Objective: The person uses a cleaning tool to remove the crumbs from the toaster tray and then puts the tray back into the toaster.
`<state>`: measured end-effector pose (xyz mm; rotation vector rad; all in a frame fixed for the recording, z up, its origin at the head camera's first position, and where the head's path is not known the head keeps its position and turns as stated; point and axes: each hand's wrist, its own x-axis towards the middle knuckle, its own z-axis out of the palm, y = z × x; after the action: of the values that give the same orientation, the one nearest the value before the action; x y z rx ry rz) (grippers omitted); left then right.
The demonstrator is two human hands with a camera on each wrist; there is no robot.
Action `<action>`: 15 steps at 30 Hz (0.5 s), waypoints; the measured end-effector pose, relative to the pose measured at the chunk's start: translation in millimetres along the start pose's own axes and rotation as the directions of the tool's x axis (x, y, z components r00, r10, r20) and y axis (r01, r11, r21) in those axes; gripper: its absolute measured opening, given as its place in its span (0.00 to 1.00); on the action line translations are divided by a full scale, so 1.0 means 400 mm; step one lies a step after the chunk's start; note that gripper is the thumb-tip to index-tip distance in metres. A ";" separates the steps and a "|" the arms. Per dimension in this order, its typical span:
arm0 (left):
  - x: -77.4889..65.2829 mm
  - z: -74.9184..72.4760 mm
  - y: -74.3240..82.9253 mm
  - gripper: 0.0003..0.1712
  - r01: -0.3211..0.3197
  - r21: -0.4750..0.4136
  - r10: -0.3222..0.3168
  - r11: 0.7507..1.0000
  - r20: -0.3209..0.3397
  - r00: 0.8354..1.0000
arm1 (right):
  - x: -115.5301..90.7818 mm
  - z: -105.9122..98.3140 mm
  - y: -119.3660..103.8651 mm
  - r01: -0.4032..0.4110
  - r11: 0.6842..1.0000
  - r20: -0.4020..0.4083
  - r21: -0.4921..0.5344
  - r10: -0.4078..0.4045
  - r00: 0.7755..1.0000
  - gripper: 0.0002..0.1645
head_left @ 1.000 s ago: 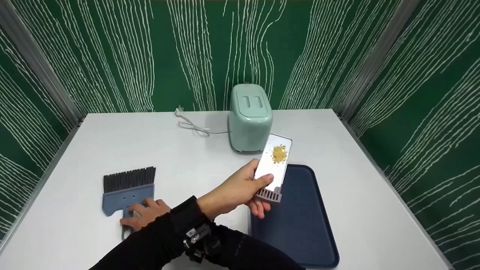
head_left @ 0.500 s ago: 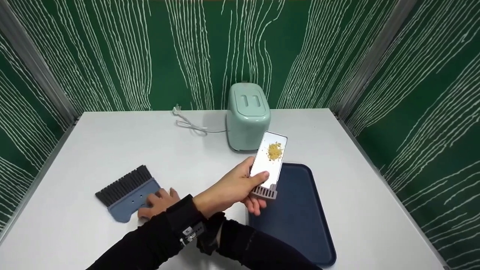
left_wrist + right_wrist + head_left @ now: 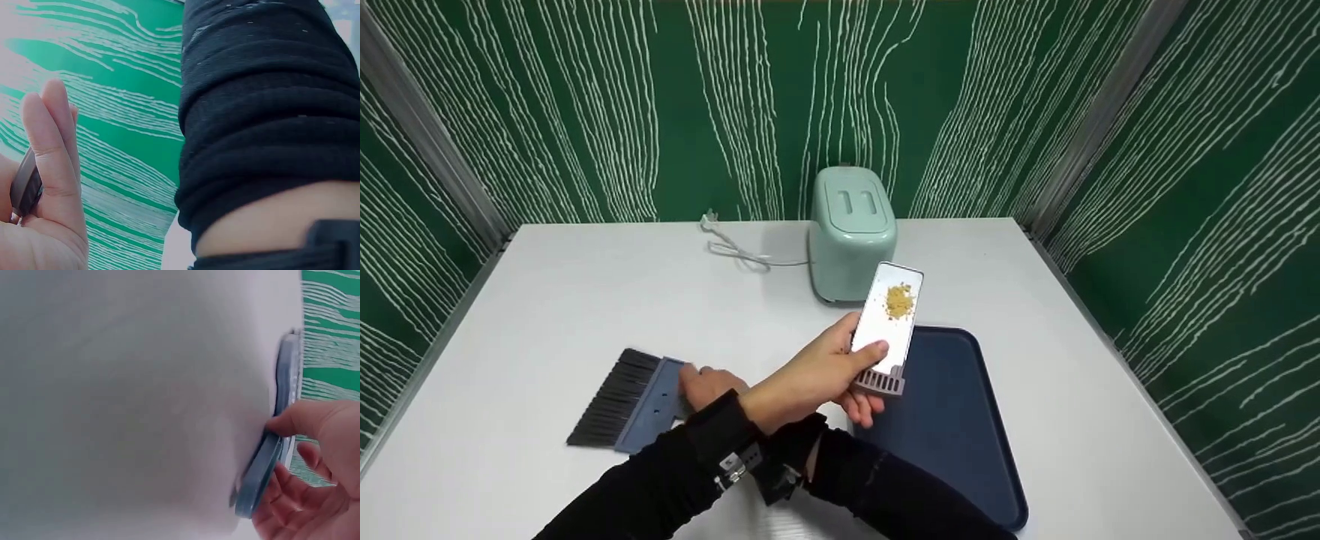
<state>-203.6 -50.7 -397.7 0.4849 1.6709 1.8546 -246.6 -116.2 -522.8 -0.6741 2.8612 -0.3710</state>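
My forearms cross, the left over the right. My left hand (image 3: 840, 364) grips a toaster crumb tray (image 3: 876, 334) by its slotted end, thumb on top. Yellow crumbs (image 3: 899, 301) lie in a small heap near the tray's far end. Over on the left, my right hand (image 3: 711, 384) holds the handle of a blue brush (image 3: 649, 412) with dark bristles pointing left. In the right wrist view, thumb and fingers pinch the blue handle (image 3: 260, 475) low at the white tabletop. The left wrist view catches the crumb tray's edge (image 3: 25, 185) between thumb and fingers.
A mint-green toaster (image 3: 851, 262) stands at the back, its cord (image 3: 742, 253) trailing left. A dark blue serving tray (image 3: 952, 427) lies on the white table (image 3: 1080, 420) at right, under the left hand's side. Green walls (image 3: 675, 112) enclose the table.
The right hand has taken hold of the brush and turned it anticlockwise, so the bristles swing from pointing away to pointing left. The left hand and crumb tray stay nearly in place.
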 end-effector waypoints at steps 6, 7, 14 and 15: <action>0.001 -0.003 0.001 0.22 0.002 -0.016 -0.002 1.000 -0.005 1.000 | 0.007 -0.036 0.024 -0.194 0.950 0.078 0.246 0.180 0.981 0.32; 0.002 -0.004 0.000 0.22 0.002 -0.020 -0.002 1.000 -0.006 1.000 | 0.006 -0.044 0.029 -0.207 0.939 0.099 0.275 0.186 0.977 0.32; 0.004 -0.006 0.001 0.23 0.003 -0.043 -0.003 0.999 -0.005 1.000 | -0.013 -0.092 0.060 -0.295 0.828 0.182 0.477 0.235 0.955 0.35; 0.004 -0.006 0.001 0.23 0.004 -0.047 -0.004 0.999 -0.003 1.000 | -0.015 -0.095 0.066 -0.303 0.821 0.180 0.485 0.245 0.953 0.35</action>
<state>-206.3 -51.7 -397.9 0.4594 1.6253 1.8877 -260.9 -83.1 -493.2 -0.1690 2.5261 -0.9600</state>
